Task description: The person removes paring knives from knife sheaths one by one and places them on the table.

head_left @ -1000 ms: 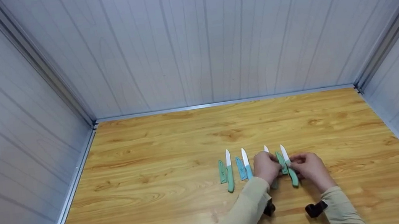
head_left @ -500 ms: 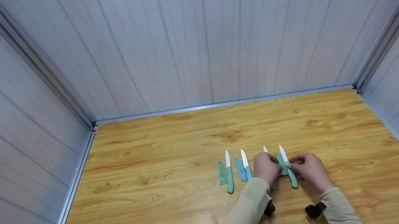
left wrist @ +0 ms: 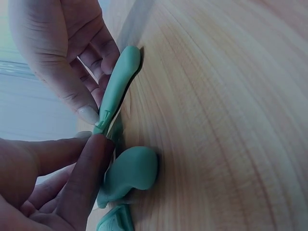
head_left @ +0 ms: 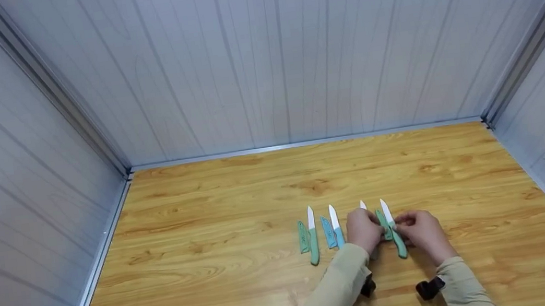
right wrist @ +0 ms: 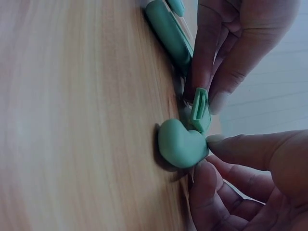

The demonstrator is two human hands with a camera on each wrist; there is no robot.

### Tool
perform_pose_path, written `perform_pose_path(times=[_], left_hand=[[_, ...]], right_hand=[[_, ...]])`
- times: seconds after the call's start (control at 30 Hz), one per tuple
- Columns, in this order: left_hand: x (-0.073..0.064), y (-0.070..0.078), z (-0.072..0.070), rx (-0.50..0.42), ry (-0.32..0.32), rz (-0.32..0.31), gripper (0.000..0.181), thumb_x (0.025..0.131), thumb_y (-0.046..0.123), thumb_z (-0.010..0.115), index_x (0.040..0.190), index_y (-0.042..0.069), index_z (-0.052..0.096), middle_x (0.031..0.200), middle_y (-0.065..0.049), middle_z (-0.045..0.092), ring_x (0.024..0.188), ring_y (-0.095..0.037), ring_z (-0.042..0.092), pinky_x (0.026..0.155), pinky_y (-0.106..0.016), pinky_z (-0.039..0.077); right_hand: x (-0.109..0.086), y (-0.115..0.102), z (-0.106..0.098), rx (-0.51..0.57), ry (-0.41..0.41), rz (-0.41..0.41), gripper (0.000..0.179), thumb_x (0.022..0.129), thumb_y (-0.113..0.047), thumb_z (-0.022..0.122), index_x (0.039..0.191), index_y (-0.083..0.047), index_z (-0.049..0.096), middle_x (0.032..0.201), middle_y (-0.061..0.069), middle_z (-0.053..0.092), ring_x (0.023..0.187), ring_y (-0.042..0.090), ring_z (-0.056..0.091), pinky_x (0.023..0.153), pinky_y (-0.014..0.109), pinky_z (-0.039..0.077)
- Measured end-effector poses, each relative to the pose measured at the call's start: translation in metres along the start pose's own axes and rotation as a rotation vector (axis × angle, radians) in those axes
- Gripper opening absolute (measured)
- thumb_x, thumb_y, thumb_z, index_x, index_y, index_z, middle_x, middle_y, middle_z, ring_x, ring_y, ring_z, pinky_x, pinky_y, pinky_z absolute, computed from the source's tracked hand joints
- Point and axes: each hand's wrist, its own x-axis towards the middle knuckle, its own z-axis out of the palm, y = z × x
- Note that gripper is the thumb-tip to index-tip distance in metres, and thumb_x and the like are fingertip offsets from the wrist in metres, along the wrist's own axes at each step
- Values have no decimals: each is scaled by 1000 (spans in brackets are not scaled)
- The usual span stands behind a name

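Note:
My left hand point(head_left: 363, 230) pinches a green knife sheath point(right wrist: 200, 110) between thumb and finger; the slot in its end faces the right wrist camera. Beside it lies a paring knife point(head_left: 400, 247) with a white blade and green handle, pointing away from me. The thumb and fingers of my right hand point(head_left: 424, 233) grip this knife near where handle meets blade. Sheath and knife lie side by side, close over the table. Under my left hand another white-bladed knife point(head_left: 363, 205) is mostly hidden; its rounded green handle shows in the left wrist view.
To the left lie a green-handled knife point(head_left: 313, 245) with its green sheath point(head_left: 303, 237) and a blue-handled knife point(head_left: 334, 217) with its blue sheath point(head_left: 328, 232). All rest on a wood-grain table point(head_left: 206, 288), with pale panel walls point(head_left: 260, 60) at the back and sides.

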Motion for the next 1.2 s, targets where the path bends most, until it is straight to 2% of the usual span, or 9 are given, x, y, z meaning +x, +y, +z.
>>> perform_pose_path(times=[0.37,0.63,0.9,1.07,1.2], left_hand=[[-2,0,0,-55,15,-20,22,71,-8,77,63,8,64,60,3,56,55,-10,54,52,-24,48],[-2,-1,1,-72,28,2,22,70,-10,76,62,7,64,59,3,56,52,-9,54,48,-23,49],[-1,1,-1,-46,33,-19,17,68,-9,78,67,4,67,62,3,55,56,-10,53,50,-24,47],[-3,3,-2,-74,20,-46,16,70,-11,73,71,4,67,65,2,56,57,-11,55,51,-26,49],[-5,3,-6,-113,21,-21,15,71,-12,70,73,3,68,66,1,58,56,-11,55,51,-25,49]], right_hand=[[-2,-1,-1,2,-6,-32,22,87,0,63,106,10,65,84,12,64,68,19,64,58,32,56],[-2,-1,0,9,-8,-37,24,87,-1,63,107,11,65,85,13,66,66,19,65,59,33,56],[-3,-2,0,15,-9,-32,24,86,1,63,107,12,64,86,14,66,67,19,65,59,33,56],[-5,-2,0,7,-4,-25,23,86,1,63,106,12,65,85,13,66,67,19,65,58,33,56],[-6,-2,0,2,-10,-19,23,87,0,63,107,12,64,85,12,66,67,19,64,59,33,56]])
